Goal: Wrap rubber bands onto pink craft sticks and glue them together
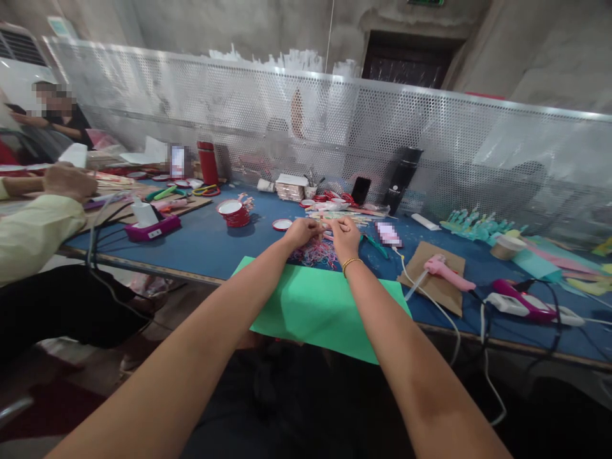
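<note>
My left hand [305,232] and my right hand [345,234] are close together over the blue table, fingers pinched. Between the fingertips is something small and thin that I cannot make out. Right below them lies a tangled heap of pink, purple and blue strands [316,253]. A bright green sheet [320,306] hangs over the table's front edge under my forearms. Just behind my hands are several pale thin sticks [354,217]. A teal-handled tool [375,246] lies beside my right hand, partly hidden by it.
A pink glue gun [447,271] rests on brown cardboard [430,294] at right, with cables and a purple power strip [521,299]. At left are a red cup [234,213], another power strip [153,227] and a co-worker's hand [71,186]. A perforated metal screen [248,115] stands behind.
</note>
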Available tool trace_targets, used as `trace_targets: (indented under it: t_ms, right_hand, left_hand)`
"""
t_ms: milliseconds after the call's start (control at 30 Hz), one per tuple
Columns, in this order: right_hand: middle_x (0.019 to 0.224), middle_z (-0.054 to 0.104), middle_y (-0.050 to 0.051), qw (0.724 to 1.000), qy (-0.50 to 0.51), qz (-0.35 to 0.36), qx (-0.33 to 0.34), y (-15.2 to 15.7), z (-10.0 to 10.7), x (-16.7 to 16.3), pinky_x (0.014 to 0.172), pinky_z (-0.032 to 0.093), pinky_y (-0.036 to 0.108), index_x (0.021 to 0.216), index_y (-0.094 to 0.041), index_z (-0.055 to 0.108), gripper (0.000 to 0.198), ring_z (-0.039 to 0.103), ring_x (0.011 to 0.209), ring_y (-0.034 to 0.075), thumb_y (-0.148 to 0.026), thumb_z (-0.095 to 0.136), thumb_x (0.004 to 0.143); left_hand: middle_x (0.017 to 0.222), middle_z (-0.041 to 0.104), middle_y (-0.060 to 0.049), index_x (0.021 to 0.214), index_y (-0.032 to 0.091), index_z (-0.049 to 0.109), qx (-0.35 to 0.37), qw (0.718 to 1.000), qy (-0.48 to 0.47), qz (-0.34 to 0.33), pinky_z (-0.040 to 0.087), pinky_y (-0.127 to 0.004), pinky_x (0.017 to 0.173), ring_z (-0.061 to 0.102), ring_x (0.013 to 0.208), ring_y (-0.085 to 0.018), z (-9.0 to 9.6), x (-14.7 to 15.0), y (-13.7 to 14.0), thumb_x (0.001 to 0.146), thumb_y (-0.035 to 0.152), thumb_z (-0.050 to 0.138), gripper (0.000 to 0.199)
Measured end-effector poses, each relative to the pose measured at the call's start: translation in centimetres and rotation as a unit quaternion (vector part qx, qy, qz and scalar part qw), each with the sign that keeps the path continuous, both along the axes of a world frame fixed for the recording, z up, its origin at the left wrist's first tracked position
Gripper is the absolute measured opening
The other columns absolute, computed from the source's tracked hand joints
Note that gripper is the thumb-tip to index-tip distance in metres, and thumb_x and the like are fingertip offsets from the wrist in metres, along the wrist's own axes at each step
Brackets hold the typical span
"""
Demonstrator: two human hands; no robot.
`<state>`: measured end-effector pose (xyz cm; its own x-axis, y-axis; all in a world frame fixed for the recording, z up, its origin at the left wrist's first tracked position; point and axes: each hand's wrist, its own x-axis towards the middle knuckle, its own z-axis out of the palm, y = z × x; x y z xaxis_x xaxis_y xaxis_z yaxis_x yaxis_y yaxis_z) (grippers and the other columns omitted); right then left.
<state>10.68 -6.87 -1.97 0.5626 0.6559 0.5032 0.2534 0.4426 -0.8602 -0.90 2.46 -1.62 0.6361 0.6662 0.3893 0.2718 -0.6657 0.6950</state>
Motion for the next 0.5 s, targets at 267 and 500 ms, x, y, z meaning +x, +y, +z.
trace_targets:
  t_ms: [267,500]
  right_hand:
    - [0.068,0.068,0.000,0.999,0.035,0.022,0.015,-0.21,0.31,-0.23,0.057,0.054,0.025,0.066,-0.021,0.054,0.018,0.066,0.067,0.016,-0.037,0.057,0.074]
    - [0.066,0.066,-0.001,0.999,0.033,0.020,0.021,-0.30,0.32,-0.20,0.057,0.055,0.026,0.067,-0.021,0.054,0.022,0.066,0.067,0.016,-0.041,0.059,0.074]
  left_hand:
    - [0.056,0.056,0.000,0.061,0.012,0.067,0.007,1.000,0.009,0.004,0.028,-0.023,0.051,0.040,0.052,-0.009,0.08,-0.04,-0.06,0.076,0.054,0.055,0.046]
    - [0.059,0.059,-0.001,0.061,0.012,0.068,0.008,1.000,-0.004,-0.010,0.030,-0.023,0.052,0.042,0.054,-0.010,0.17,-0.12,-0.22,0.075,0.055,0.057,0.046]
